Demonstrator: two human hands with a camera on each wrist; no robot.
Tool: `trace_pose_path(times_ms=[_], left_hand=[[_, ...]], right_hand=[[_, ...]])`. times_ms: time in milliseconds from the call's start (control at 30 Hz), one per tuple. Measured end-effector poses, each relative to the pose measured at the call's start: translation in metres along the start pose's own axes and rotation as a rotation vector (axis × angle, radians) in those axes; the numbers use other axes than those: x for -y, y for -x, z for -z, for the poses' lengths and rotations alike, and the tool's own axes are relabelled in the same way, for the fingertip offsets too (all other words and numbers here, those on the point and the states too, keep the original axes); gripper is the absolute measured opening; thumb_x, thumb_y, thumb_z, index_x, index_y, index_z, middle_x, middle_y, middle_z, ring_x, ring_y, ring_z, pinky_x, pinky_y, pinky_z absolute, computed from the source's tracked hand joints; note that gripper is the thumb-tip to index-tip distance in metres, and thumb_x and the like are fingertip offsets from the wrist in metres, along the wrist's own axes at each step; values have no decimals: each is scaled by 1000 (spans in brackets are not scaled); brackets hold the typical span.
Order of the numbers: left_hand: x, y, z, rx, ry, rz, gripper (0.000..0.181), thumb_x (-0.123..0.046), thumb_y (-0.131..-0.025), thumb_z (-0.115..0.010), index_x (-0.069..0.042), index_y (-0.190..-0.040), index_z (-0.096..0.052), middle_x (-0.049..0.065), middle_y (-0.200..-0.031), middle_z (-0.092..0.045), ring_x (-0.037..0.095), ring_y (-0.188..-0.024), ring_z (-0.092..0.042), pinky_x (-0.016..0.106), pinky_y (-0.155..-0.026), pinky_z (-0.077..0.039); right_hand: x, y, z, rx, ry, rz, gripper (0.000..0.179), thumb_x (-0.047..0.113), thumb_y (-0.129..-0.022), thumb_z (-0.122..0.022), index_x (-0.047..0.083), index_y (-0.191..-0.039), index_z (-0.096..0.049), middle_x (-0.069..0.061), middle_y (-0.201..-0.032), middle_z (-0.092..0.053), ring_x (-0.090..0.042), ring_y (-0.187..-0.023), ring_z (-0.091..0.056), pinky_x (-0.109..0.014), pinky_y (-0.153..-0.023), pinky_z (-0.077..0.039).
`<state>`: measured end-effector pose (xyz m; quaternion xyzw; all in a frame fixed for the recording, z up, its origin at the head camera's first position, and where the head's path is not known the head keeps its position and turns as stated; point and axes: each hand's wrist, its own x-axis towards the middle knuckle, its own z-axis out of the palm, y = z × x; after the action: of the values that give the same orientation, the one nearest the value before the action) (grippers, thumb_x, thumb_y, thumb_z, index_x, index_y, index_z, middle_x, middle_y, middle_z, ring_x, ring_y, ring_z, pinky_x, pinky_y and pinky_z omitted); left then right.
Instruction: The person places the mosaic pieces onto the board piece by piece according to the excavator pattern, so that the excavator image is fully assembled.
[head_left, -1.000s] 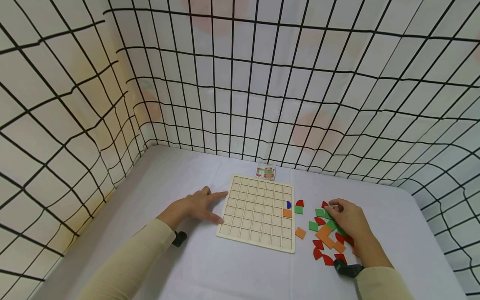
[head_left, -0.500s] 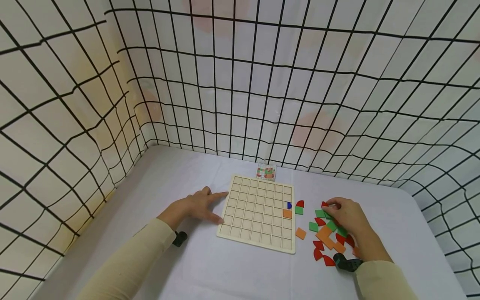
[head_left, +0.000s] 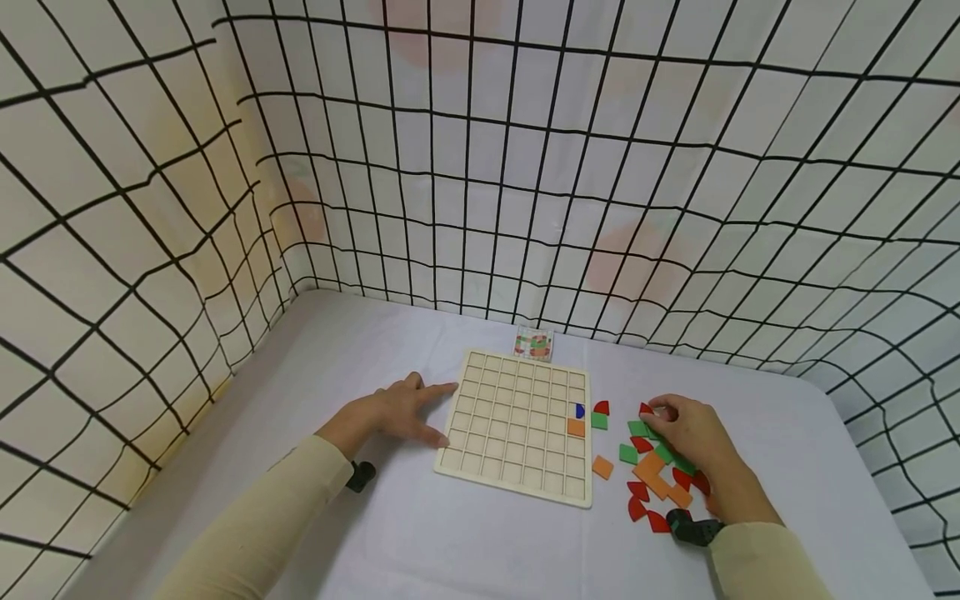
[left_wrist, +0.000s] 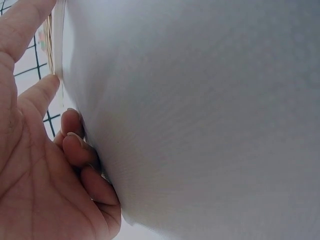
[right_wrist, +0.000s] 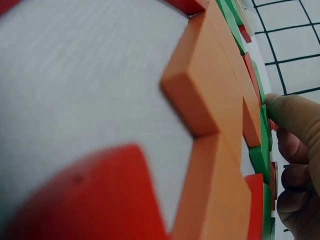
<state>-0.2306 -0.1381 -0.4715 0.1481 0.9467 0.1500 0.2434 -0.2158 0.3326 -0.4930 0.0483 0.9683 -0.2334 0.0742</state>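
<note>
The left hand has thumb and forefinger spread and straight against the near side edge of the gridded board, its other fingers folded loosely and holding nothing. A light, steady touch there should be enough to stop the board sliding on the surface.

Right of those fingers, at the board's far side, a blue piece and an orange tile sit in neighbouring cells. Just off that edge, between the two hands, lie a red piece and a green tile; the loose orange tile is nearer the body.

Thumb and forefinger of the right hand appear to pinch a red wedge. I judge it best lifted by its edges, straight up, so the fingers don't drag the green pieces just below the fingertips.

Compared with a second ago, the right fingertips and their wedge have edged slightly toward the board; the left hand's pose and the pieces in the cells look unchanged.
</note>
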Motion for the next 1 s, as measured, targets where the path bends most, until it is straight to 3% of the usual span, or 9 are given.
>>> trace_pose_path(times_ms=[567, 1000], left_hand=[[0, -2, -2, -1, 1, 4, 100, -66, -75, -81, -46, -158, -31, 3, -117, -46, 19, -98, -46, 36, -79, -40], [1, -2, -1, -4, 1, -1, 100, -66, -74, -81, -46, -158, -31, 4, -118, -46, 20, -97, -47, 36, -79, -40]], right_hand=[[1, -1, -7, -50, 22, 63, 46, 39, -93, -74, 6, -123, -67, -6, -88, -62, -22, -84, -55, -28, -68, -46], [28, 16, -5, -28, -24, 84, 43, 38, -91, -77, 9, -122, -69, -4, -82, -58, -20, -80, -53, -28, -61, -46]])
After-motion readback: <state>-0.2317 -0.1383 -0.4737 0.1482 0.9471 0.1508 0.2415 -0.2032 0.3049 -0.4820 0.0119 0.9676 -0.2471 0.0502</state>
